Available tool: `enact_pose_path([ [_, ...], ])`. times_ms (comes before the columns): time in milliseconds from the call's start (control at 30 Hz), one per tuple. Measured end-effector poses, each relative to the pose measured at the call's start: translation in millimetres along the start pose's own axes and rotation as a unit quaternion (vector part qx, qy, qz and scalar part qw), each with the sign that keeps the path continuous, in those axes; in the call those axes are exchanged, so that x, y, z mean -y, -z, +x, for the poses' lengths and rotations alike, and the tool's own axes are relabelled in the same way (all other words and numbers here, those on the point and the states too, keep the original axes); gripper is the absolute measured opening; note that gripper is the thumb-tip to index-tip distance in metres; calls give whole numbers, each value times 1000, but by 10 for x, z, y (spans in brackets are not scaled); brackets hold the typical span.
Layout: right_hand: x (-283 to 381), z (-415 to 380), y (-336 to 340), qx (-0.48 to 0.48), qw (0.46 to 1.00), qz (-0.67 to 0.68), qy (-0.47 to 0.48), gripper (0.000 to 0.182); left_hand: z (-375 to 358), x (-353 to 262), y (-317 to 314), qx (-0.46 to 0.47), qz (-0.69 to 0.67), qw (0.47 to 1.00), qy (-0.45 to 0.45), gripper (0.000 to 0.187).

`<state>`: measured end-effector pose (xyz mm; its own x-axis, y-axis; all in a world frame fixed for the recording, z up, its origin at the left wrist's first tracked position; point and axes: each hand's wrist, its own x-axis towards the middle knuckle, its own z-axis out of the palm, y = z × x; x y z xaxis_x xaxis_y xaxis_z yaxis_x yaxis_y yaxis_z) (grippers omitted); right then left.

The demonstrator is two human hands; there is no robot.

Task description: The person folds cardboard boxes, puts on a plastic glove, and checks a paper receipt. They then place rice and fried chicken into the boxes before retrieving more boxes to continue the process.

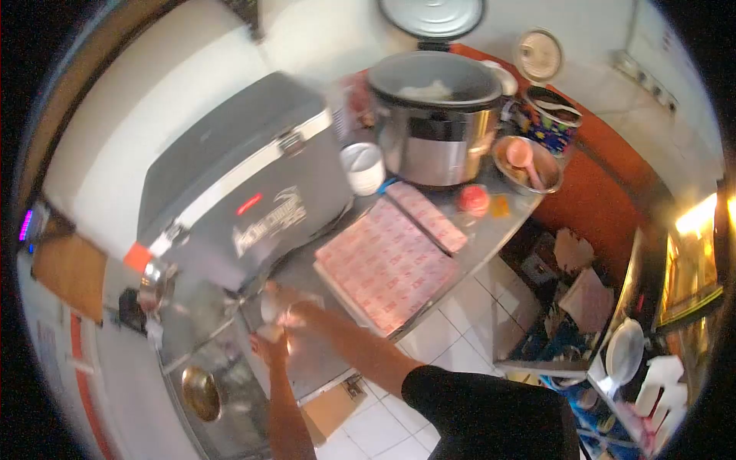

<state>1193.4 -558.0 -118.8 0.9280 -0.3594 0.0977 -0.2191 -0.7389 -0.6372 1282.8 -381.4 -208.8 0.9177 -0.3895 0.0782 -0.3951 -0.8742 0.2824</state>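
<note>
Gripping a small pale cup (270,307) in my right hand (295,316), my left hand (268,346) pinches something beneath it; grey cooler (230,184) sits just beyond.

White lettering on grey cooler (253,192) front, blurred, unreadable; no other text legible.

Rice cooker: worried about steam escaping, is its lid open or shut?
Open: the rice cooker shows its pot uncovered, lid tilted up behind.

A small pale cup (270,307), blurred, sits upright at the steel counter's edge beside the grey cooler.
</note>
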Motion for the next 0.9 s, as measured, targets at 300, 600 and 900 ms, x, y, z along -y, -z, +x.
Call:
enact_pose_path([
  [300,790,-3110,593,-45,829,557,-18,80,-2429,-93,1078,-24,-396,904,-161,89],
  [600,2239,-9093,843,-372,560,725,-148,80,-6057,285,905,742,-429,513,47,74],
  [900,3006,-13448,1611,-627,302,-54,-716,101,-8361,-1319,2300,761,-415,459,-196,57],
])
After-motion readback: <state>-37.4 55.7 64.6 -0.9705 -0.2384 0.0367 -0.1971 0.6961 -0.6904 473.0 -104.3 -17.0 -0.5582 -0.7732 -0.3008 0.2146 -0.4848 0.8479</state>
